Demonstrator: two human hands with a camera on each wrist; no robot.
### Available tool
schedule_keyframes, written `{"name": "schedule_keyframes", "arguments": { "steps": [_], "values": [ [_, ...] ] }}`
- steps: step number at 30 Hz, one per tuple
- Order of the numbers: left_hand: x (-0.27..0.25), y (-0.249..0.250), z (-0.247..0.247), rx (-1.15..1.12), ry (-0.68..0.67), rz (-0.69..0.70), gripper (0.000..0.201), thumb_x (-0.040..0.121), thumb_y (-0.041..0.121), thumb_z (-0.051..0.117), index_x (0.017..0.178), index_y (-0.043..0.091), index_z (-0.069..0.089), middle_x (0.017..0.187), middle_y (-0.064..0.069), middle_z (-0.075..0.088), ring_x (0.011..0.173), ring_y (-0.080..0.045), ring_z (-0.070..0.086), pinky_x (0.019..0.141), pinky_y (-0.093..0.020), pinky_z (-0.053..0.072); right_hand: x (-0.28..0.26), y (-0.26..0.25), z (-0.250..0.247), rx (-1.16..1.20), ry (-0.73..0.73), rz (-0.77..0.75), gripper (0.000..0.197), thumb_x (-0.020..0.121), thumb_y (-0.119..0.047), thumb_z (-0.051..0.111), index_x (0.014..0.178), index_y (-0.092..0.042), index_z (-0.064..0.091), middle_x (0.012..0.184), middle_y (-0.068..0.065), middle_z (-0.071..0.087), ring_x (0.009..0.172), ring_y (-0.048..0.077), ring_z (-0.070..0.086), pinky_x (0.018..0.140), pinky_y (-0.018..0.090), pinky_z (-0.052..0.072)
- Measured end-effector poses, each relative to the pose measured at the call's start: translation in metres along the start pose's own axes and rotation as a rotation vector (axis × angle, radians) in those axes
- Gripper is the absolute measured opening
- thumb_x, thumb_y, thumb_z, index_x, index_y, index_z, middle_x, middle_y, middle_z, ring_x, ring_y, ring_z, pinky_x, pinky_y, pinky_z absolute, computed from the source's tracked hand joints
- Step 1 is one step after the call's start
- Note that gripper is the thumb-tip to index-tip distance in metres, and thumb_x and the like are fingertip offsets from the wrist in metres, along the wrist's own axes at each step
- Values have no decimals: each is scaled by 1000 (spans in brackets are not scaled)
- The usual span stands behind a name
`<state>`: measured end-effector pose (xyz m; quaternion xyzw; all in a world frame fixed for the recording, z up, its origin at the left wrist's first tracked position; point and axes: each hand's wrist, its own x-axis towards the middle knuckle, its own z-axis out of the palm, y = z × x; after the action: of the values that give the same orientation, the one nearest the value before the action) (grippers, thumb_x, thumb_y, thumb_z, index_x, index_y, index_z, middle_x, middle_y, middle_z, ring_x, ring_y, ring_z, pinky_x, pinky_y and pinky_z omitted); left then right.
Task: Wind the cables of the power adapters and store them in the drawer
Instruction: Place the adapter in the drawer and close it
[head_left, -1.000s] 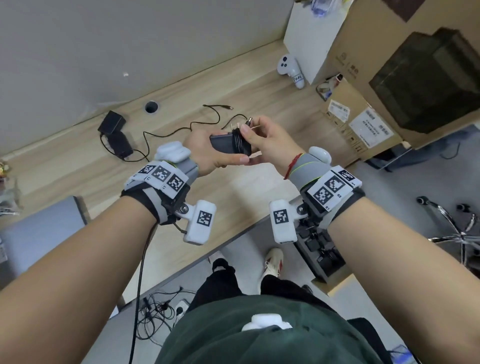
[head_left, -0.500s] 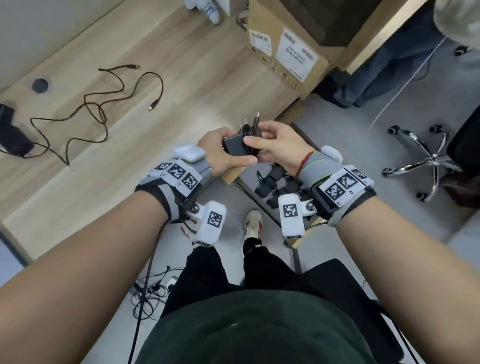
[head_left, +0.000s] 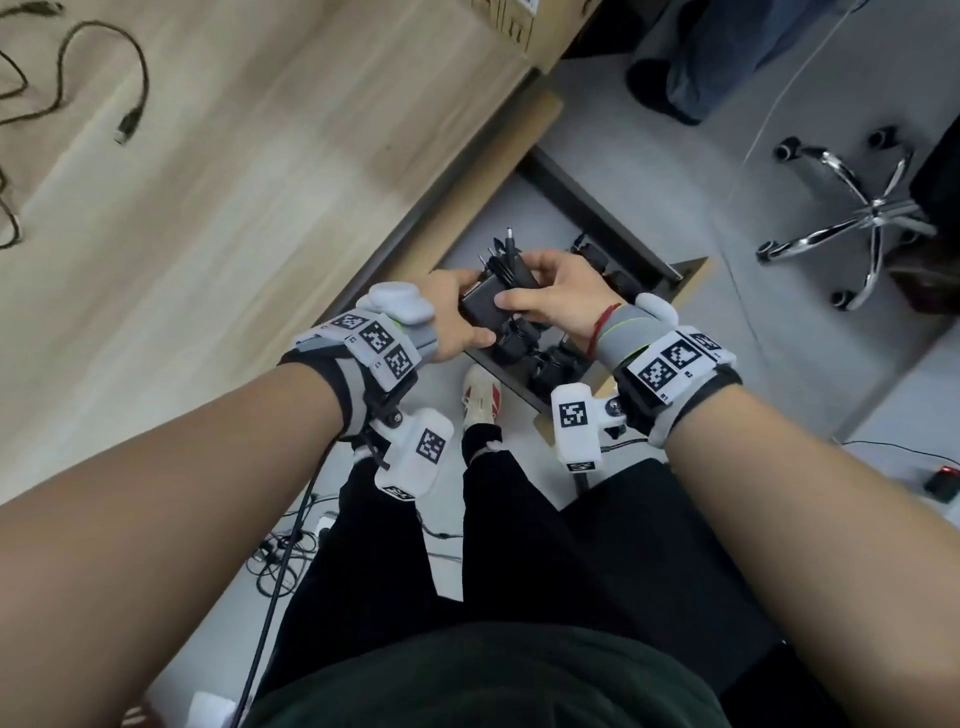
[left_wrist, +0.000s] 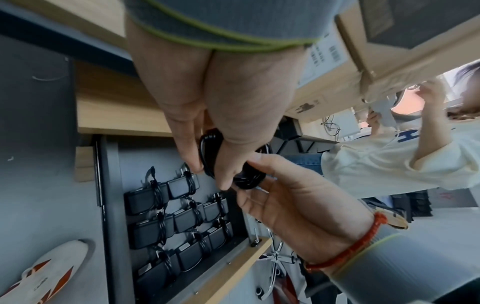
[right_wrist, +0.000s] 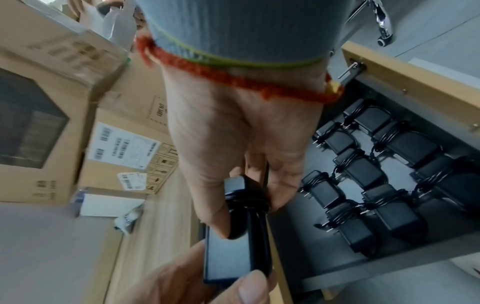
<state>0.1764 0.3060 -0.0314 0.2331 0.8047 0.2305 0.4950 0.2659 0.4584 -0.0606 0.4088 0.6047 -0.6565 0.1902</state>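
Both hands carry 1 wound power adapter (head_left: 485, 306) just above the open drawer (head_left: 608, 218), near its desk-side edge, and the step in hand looks like setting it down among the ones already stored. The left hand (head_left: 452, 317) grips the black body from below and behind, thumb curled over its near edge, while the right hand (head_left: 558, 296) pinches the cable bundle (right_wrist: 246, 202) wound round the middle, thumb on 1 side and fingers on the other, so the coils stay pressed against the body. The barrel plug (head_left: 510, 235) and the loose end stick up past the fingers. To do this well, I would keep the right-hand pinch on the coils until the adapter touches the drawer floor, since letting go early could let the winding spring loose. The stored adapters (left_wrist: 176, 216) lie in rows filling the front part of the drawer, with bare floor toward the desk, so that gap seems the natural spot. Lowering it flat and in line with its neighbours, prongs facing the same way, should keep the rows tidy. More cables (head_left: 104, 78) lie on the desk (head_left: 270, 182), so winding work remains
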Motion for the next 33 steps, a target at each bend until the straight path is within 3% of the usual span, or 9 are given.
{"name": "schedule_keyframes", "arguments": {
  "steps": [3, 6, 9, 14, 17, 20, 23, 27, 33],
  "values": [
    [22, -7, 16, -36, -12, -22, 61, 81, 16, 77, 137, 19, 52, 109, 11, 59, 89, -8, 59, 63, -5, 36, 25, 15, -15, -52, 6, 31, 46, 78, -8, 78, 120, -13, 60, 92, -2, 68, 79, 11, 68, 68, 24, 55],
    [44, -18, 31, -64, -23, -48, 72, 82, 14, 77, 145, 15, 42, 120, 6, 58, 89, -8, 58, 54, 4, 35, 52, 23, -31, -110, 39, 38, 50, 77, -7, 78, 122, -13, 58, 105, 6, 67, 93, 22, 71, 75, 32, 60],
    [67, -34, 48, -18, -42, -93, 67, 81, 23, 79, 141, 22, 48, 122, 4, 59, 95, -11, 60, 58, 1, 38, 83, 35, -45, -245, 105, 50, 57, 77, -8, 77, 128, -10, 52, 114, 11, 64, 100, 26, 69, 84, 39, 60],
    [86, -49, 65, 81, -91, -113, 54, 79, 32, 79, 128, 27, 59, 119, 7, 64, 102, -14, 63, 91, -29, 50, 121, 39, -71, -562, 321, -31, 61, 79, -21, 74, 133, -17, 47, 118, -3, 58, 107, 14, 56, 92, 19, 41],
    [99, -61, 77, 166, -149, -157, 58, 79, 39, 78, 132, 31, 55, 128, 6, 62, 106, -16, 63, 95, -34, 51, 146, 44, -75, -656, 397, -87, 60, 82, -20, 70, 136, -16, 44, 133, 3, 56, 122, 21, 53, 103, 25, 40],
    [114, -64, 84, 251, -139, -172, 70, 81, 40, 75, 143, 30, 44, 143, -1, 49, 121, -24, 55, 97, -30, 44, 171, 53, -75, -734, 414, -116, 57, 86, -15, 66, 137, -14, 42, 139, 7, 51, 128, 23, 49, 107, 27, 36],
    [126, -59, 88, 266, -81, -174, 84, 81, 39, 76, 150, 24, 31, 154, -8, 34, 137, -29, 39, 110, -38, 36, 186, 57, -75, -824, 434, -173, 55, 87, -12, 65, 137, -13, 42, 140, 8, 48, 129, 24, 47, 108, 27, 34],
    [146, -55, 94, 262, -8, -185, 89, 79, 40, 76, 151, 23, 27, 155, -8, 31, 140, -30, 32, 116, -41, 25, 204, 65, -77, -890, 408, -144, 54, 91, -14, 63, 139, -13, 39, 143, 11, 44, 125, 27, 51, 104, 29, 37],
    [174, -61, 109, 265, -84, -190, 111, 78, 42, 78, 157, 18, 3, 162, -9, 13, 149, -29, 16, 120, -42, 16, 216, 82, -77, -996, 367, -90, 51, 96, -18, 56, 142, -10, 36, 144, 13, 43, 128, 30, 49, 105, 33, 38]
  ]
}}
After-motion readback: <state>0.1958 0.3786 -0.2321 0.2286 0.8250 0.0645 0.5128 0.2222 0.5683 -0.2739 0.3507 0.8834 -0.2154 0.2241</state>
